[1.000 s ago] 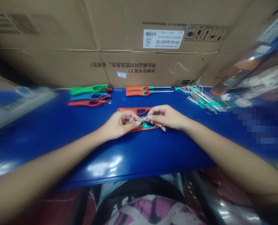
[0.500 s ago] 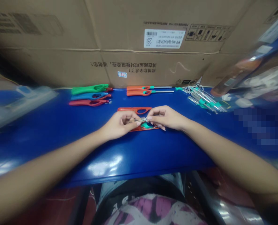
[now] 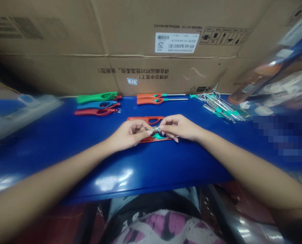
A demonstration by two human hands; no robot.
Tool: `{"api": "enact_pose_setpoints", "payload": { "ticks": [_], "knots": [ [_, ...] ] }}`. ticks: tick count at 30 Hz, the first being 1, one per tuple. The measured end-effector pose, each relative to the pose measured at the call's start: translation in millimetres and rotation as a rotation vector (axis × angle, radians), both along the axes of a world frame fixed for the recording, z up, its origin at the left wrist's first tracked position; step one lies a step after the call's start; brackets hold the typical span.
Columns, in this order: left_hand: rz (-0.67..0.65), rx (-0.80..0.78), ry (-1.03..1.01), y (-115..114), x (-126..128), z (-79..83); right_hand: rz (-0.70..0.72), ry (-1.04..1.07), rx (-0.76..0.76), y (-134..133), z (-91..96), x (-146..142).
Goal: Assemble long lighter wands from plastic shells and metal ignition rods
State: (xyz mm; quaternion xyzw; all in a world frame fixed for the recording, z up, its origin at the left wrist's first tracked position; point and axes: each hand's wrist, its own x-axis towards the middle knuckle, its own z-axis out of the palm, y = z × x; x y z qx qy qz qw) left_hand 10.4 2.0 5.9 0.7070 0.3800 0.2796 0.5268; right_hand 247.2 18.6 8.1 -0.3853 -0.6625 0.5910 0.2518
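Observation:
Above a split orange lighter casing, my left hand (image 3: 127, 136) is closed, pinching a small translucent lighter part (image 3: 154, 129). Its far end sits between thumb and fingertips of my right hand (image 3: 180, 128), also closed. One casing half (image 3: 137, 119), with a loop-shaped opening, lies just beyond my fingers. The nearer casing half (image 3: 151, 140) is under my hands and partly covered by them; a teal trigger piece (image 3: 158, 136) and a thin wire rest in it. My fingers hide much of the translucent part, so its exact kind is unclear.
Two assembled orange lighters (image 3: 148, 101) lie at the back. Left of them are green (image 3: 92, 98), blue (image 3: 92, 104) and red (image 3: 86, 112) casings. Metal tubes with teal pieces (image 3: 223, 107) are heaped at right, near a bottle (image 3: 252, 83). A cardboard wall (image 3: 130, 40) stands behind.
The whole view has shifted very slightly. Both hands keep their hold on the small part, with barely any visible movement.

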Motion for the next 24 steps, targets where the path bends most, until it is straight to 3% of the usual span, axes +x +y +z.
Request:
{"api": "enact_pose_setpoints", "payload": {
  "ticks": [4, 9, 11, 18, 24],
  "knots": [
    [0.014, 0.092, 0.042, 2.4, -6.3, 3.4, -0.037, 0.052, -0.029, 2.9, -3.1, 0.1],
    [-0.058, 0.489, 0.275, 7.0, -16.0, 11.4, -0.050, 0.036, -0.024, 5.3, -4.2, 1.5],
    [-0.121, 0.555, 0.352, 7.7, -18.3, 14.2, -0.061, 0.035, -0.020, 5.6, -3.9, 2.0],
    [-0.201, 0.586, 0.425, 5.6, -19.2, 18.9, -0.081, 0.028, -0.028, 6.5, -4.9, 2.4],
    [-0.169, 0.510, 0.415, 5.6, -20.9, 20.9, -0.070, 0.003, -0.025, 5.5, -2.9, 1.8]
  ]
}}
